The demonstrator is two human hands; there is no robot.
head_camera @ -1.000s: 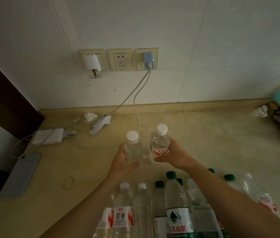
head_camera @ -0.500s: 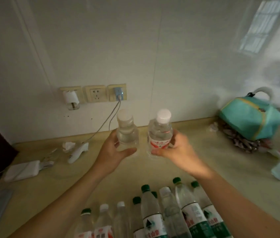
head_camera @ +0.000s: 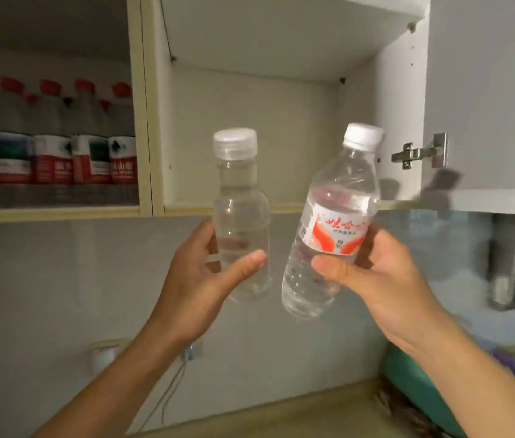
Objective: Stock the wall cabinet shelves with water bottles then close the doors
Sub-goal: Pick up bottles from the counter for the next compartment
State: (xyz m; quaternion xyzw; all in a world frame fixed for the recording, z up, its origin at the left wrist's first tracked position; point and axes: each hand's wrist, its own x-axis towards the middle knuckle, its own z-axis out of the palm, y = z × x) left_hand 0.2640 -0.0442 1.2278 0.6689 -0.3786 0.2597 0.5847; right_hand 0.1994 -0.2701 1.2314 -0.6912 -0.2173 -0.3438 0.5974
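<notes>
In the head view, the job looked partly done: the left compartment (head_camera: 54,147) of the wall cabinet, at the upper left of the frame, already held a row of red-capped bottles (head_camera: 60,137) standing shoulder to shoulder, while the open compartment (head_camera: 250,121) at centre top showed bare pale board and an empty shelf (head_camera: 234,209), and its door (head_camera: 486,90) stood swung out at the upper right on a metal hinge (head_camera: 419,152). So filling that shelf and shutting the doors appeared still to come. The left hand (head_camera: 199,279) gripped an unlabelled clear bottle (head_camera: 240,216) low on its body, thumb across the front, the bottle upright with a wide ribbed translucent cap. The right hand (head_camera: 385,279) was wrapped round a labelled bottle (head_camera: 329,222), tilted with its white cap leaning to the right, its thin ridged plastic carrying a red-and-white wrapper. Both bottles were raised in mid-frame, just below and in front of the empty shelf, close together but apart. Below, glossy wall tile (head_camera: 60,279) ran down to a beige worktop (head_camera: 313,403) at the bottom edge, with something teal (head_camera: 408,380) at lower right.
</notes>
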